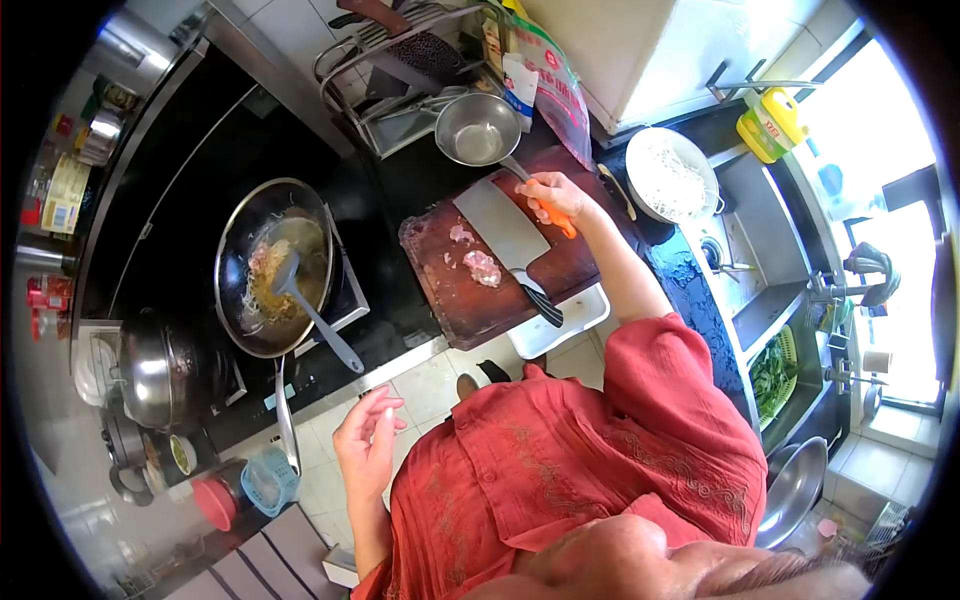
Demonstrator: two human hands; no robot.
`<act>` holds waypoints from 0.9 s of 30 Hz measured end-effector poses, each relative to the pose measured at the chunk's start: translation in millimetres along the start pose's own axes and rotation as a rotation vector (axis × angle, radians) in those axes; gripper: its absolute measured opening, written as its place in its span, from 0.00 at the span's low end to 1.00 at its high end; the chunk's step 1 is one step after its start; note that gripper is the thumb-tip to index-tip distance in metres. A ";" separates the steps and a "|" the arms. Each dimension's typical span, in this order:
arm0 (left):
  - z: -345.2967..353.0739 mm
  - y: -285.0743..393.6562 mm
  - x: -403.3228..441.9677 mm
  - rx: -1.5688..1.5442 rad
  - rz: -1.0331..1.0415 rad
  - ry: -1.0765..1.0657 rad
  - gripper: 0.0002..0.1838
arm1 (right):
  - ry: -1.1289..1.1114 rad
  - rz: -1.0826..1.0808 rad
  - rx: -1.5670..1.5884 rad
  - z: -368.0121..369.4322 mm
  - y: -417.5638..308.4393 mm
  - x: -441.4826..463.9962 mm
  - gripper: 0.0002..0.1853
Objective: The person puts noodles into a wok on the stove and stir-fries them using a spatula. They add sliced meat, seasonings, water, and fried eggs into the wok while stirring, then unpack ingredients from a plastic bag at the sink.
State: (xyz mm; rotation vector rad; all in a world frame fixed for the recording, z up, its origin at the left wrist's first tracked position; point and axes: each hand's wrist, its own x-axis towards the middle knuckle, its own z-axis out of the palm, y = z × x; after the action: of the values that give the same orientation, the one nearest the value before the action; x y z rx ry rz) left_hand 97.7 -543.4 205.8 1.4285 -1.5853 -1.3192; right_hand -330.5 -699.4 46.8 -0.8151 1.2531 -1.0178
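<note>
My right hand (pixel 558 202) is wrapped round the orange handle of a metal ladle (pixel 478 118), held above the far edge of a dark red cutting board (pixel 440 300). In the deep bowl of the ladle there seems to be a little clear liquid. Beneath that hand, a cleaver (pixel 500 222) with a striped handle lies flat on the board beside chopped raw meat (pixel 482 268). My left hand (pixel 368 438) hangs open, its fingers apart, near the long handle of a wok (pixel 224 270). Inside the wok, a grey spatula (pixel 318 318) leans over shreds and minced food (pixel 268 265).
A pot of white shreds (pixel 670 178) stands by the sink (pixel 765 215), near a yellow oil jug (pixel 772 125). A utensil rack (pixel 400 125) is behind the board. On the left is a lidded pan (pixel 150 365). A white tray (pixel 565 322) pokes out below the board.
</note>
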 end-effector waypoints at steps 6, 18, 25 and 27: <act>-24.1 11.4 -5.6 0.043 -0.027 0.127 0.16 | 0.220 -0.307 -0.545 -27.5 20.4 9.5 0.25; -153.4 -27.5 5.2 0.467 0.197 0.273 0.17 | -0.032 -0.677 -0.898 238.0 -88.7 -112.3 0.20; -204.1 -123.2 16.3 0.217 0.060 0.175 0.27 | -0.149 -0.615 -1.559 368.9 -46.3 -103.9 0.33; -206.2 -134.2 19.9 -0.168 -0.108 -0.069 0.29 | -0.121 -0.580 -1.633 385.0 -36.9 -91.8 0.33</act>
State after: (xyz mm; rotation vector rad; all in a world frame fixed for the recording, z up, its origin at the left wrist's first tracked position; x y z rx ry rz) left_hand 327.4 -605.4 140.1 1.3944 -1.4194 -1.5413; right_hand 42.1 -643.9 173.8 -2.5253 1.6513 -0.1011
